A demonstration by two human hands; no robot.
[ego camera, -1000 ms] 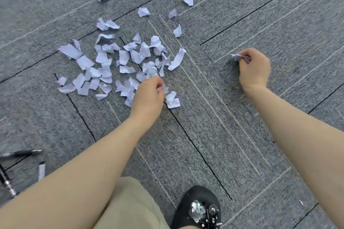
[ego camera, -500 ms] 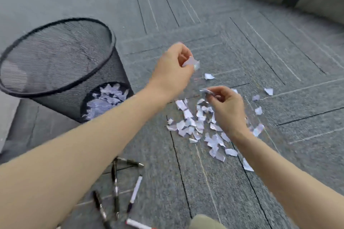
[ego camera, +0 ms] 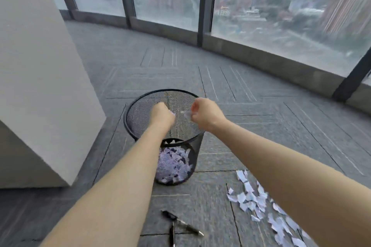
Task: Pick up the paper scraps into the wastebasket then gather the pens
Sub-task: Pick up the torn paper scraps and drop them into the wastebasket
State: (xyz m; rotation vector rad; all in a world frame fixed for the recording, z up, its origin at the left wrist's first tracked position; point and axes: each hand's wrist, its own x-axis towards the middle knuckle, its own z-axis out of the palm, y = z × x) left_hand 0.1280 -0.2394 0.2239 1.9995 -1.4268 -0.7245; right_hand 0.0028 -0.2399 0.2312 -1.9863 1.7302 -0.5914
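1. Head view is showing both hands hanging over the mouth of the black mesh wastebasket (ego camera: 140,112), which is standing on the grey carpet (ego camera: 261,126) near a pale pillar (ego camera: 40,66).
2. Right hand (ego camera: 204,113) is curling its fingers and pinching a small paper scrap (ego camera: 186,114) at the fingertips, above the rim's right side.
3. Left hand (ego camera: 161,113) is closing into a loose fist; a pale sliver is peeking out at its knuckles, but what it is holding I cannot tell.
4. More paper scraps (ego camera: 259,200) are lying on the carpet toward the lower right corner, and earlier ones are showing through the mesh at the basket's bottom.
5. Scraps are looking featherlight, limp and likely to flutter, so pinching several together and releasing low inside the rim is seeming wisest.
6. Pens (ego camera: 180,224) are waiting near the bottom edge; stiff and prone to rolling, they are best taken at mid-barrel.
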